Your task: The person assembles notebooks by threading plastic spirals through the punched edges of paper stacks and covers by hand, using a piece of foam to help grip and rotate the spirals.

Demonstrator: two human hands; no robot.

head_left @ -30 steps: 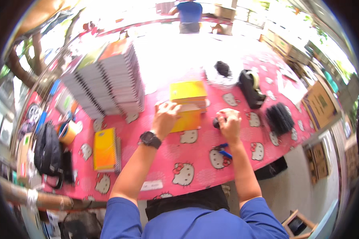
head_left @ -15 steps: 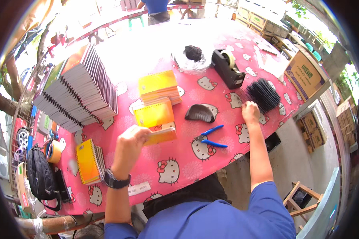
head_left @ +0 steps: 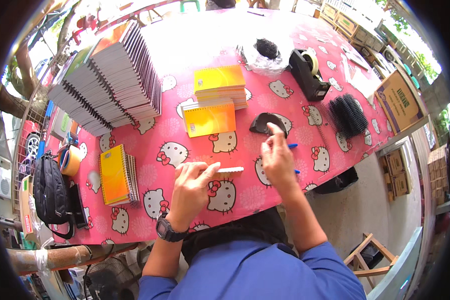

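Yellow spiral notebooks (head_left: 114, 172) far left | left hand (head_left: 191, 192), nearer, pinches thin white-edged pad (head_left: 231, 170) just right of thumb, long axis left-right | right hand (head_left: 278, 159) off pad, fingers loosely parted, index at black curved piece (head_left: 261, 121), contact unclear

looks steeply down from the person's head, facing forward over the table (head_left: 257, 202), near above left hand (head_left: 191, 189) and right hand (head_left: 278, 159); curves edges through a fisheye lens, catches the blue shirt (head_left: 265, 272) at the bottom.

Two hands (head_left: 191, 185) (head_left: 279, 162), one wristwatch (head_left: 166, 228), three tall notebook stacks (head_left: 116, 75), one tape dispenser (head_left: 305, 77), one backpack (head_left: 51, 192).
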